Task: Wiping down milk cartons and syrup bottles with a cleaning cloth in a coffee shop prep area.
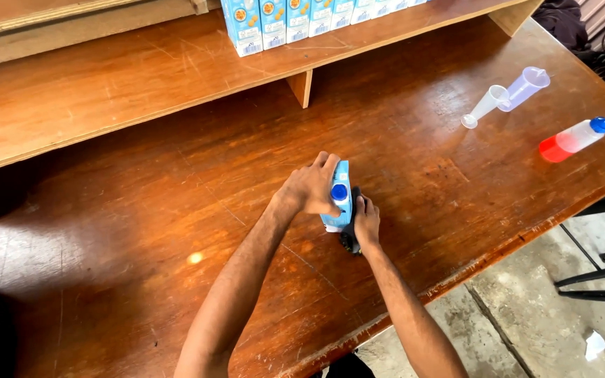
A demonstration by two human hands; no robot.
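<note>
A light blue carton (342, 183) with a blue screw cap stands on the wooden table (176, 231) near its front edge. My left hand (311, 187) wraps around the carton's top from the left, thumb by the cap. My right hand (366, 222) presses against its right side, low down. A small dark object (350, 241) lies under the right hand at the carton's base; what it is stays unclear.
A row of matching blue cartons (295, 19) stands on the raised wooden shelf (106, 91) at the back. At the right lie a clear funnel (485, 106), a clear measuring jug (524, 87) and a squeeze bottle (574, 138) with red liquid. Dark chair legs (603, 273) stand on the concrete floor.
</note>
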